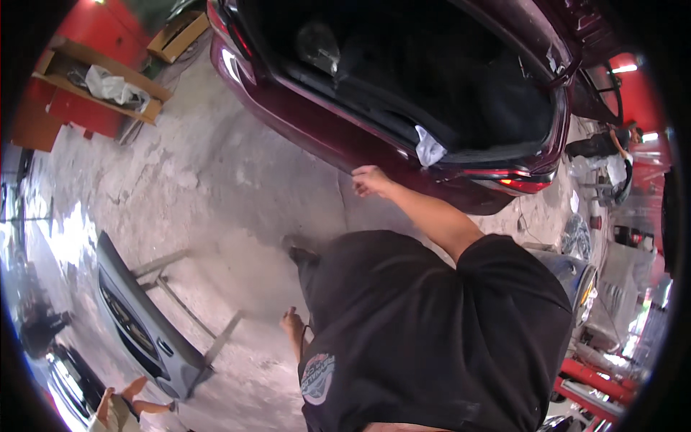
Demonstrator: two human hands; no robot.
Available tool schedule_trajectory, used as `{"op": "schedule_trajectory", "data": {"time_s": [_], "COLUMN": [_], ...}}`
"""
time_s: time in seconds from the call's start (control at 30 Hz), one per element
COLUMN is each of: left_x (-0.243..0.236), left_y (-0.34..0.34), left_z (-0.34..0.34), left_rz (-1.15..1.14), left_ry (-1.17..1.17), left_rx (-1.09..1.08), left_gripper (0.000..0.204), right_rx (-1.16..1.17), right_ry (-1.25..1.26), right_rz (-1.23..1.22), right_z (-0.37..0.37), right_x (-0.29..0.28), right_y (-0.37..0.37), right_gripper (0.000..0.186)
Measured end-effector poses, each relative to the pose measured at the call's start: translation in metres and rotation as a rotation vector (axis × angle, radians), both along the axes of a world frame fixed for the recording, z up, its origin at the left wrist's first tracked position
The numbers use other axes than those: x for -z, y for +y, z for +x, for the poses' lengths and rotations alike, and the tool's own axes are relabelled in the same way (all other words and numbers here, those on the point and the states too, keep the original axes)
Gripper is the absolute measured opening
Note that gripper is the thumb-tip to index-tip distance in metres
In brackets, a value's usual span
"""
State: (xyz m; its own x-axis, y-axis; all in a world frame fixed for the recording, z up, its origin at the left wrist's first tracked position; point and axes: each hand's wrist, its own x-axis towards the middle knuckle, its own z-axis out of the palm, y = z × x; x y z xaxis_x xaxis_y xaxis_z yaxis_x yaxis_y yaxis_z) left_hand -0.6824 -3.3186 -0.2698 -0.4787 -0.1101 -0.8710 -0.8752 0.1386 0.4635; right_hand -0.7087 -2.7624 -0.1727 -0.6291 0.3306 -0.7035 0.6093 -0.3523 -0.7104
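My right hand (369, 181) reaches out in front of the rear bumper (317, 140) of a dark maroon car. Its fingers are curled in, slightly blurred, and I see nothing in them. Just past it, a crumpled white cloth (430, 147) hangs over the sill of the open trunk (461, 86). My left hand (292, 324) is low beside my body, partly hidden by my black shirt. The fingers there look folded, with no object showing, and a thin dark band or cord is near the wrist. Neither hand touches the car.
A grey car door panel (137, 324) rests on a metal stand (209, 331) at lower left. Cardboard boxes (108, 83) stand far left, one holding white plastic. Another person (604, 144) is at far right; one more (119, 407) is at lower left.
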Motion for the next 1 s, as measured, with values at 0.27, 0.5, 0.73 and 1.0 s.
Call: {"op": "schedule_trajectory", "data": {"time_s": [0.27,0.5,0.73,1.0], "left_x": [-0.036,-0.01,-0.065,-0.062], "left_y": [-0.01,0.049,0.268,0.414], "left_z": [-0.233,-0.363,-0.349,-0.326], "left_rz": [-0.078,-0.122,-0.013,0.213], "left_ry": [0.002,0.117,0.108,0.219], "left_rx": [0.213,0.484,0.818,0.871], "left_gripper": [0.01,0.019,0.015,0.011], "right_rx": [0.921,1.369,1.182,1.2], "right_ry": [0.431,0.52,0.897,1.079], "right_rz": [-0.273,-0.271,-0.016,0.076], "right_z": [-0.078,-0.109,-0.078,-0.058], "right_x": [-0.029,-0.048,-0.205,-0.238], "right_y": [0.105,0.151,0.251,0.334], "right_gripper": [0.045,0.034,0.018,0.01]}}
